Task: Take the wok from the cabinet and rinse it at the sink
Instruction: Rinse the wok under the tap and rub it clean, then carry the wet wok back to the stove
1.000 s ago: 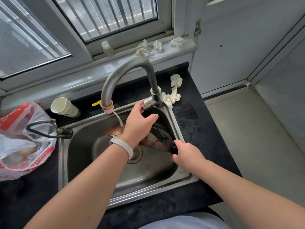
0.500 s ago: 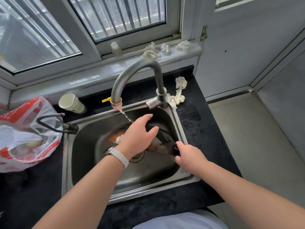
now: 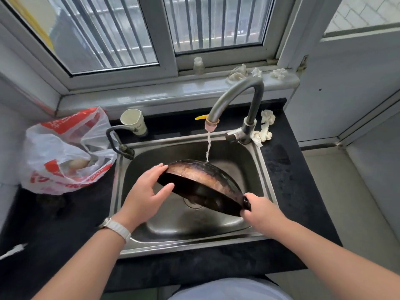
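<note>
A dark, rust-stained wok (image 3: 201, 182) is tilted on edge inside the steel sink (image 3: 267, 176), its brown underside facing up. A thin stream of water falls from the curved tap (image 3: 236, 94) onto its upper rim. My right hand (image 3: 262, 210) is closed around the wok's black handle at the sink's right side. My left hand (image 3: 147, 191), with a white wristwatch, rests on the wok's left rim, fingers spread over the edge and thumb below it.
A red-and-white plastic bag (image 3: 65, 152) lies on the black counter (image 3: 303, 191) left of the sink. A paper cup (image 3: 133, 121) and a small bent spout (image 3: 118, 140) stand behind the sink's left corner. Crumpled tissues (image 3: 265, 128) sit beside the tap base.
My left hand has left the tap lever and come down to the wok's left rim. The wok has tipped further on edge, and water now runs onto it.
</note>
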The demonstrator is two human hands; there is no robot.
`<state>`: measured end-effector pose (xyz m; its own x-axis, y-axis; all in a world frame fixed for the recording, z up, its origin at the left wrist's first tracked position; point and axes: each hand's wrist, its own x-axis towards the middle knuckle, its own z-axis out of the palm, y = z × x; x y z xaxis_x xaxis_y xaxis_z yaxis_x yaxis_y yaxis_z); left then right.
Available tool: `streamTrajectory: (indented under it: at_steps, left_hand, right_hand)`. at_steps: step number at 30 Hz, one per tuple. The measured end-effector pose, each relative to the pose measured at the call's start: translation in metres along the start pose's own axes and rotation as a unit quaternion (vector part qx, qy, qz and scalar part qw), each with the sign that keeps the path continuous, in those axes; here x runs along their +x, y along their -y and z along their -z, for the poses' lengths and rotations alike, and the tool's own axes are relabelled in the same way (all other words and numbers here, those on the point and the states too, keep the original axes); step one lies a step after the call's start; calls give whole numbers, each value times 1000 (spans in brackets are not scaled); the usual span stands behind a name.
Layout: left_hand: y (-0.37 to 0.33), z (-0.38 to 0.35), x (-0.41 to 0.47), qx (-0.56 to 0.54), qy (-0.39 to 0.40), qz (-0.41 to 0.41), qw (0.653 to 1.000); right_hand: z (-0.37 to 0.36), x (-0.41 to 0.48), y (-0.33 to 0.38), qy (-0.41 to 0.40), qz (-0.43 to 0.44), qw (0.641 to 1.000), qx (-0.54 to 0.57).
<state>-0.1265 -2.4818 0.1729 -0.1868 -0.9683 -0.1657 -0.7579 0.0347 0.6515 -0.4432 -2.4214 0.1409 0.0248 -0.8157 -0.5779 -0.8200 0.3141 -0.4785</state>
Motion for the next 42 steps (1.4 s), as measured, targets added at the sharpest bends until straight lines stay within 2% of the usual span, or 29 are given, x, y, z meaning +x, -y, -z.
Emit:
streamTrajectory:
  at_steps: [7,13,16,22,27,31,37,42]
  left_hand:
    - [39,32,-3,-72,-89,-9,993]
    - [66,56,-1,-50,-118,-55,990]
    - [81,60,-1,-79,-109,-31,990]
    - [95,59,-9,-192,-81,68,976]
    - [90,54,-16,-299,-91,73,947]
    - [82,61,-28,-371,-105,46,922]
    - [54,70,-69,-383,-165,59,907]
    - [10,67,-117,-394,-255,81,880]
  right_hand:
    - [-16,-29,45,-35,-6,998,44]
    - [-25,-48,71,-52,-29,988,139]
    - [-31,-58,80,-67,-32,982,174]
    - [-29,-79,92,-92,-11,975,203]
    - [-19,-92,102,-81,1,970,230]
    - [-9,-93,99,-52,20,964,260]
    - [13,-85,90,36,58,953,296]
    - [32,-77,77,124,109,948,271]
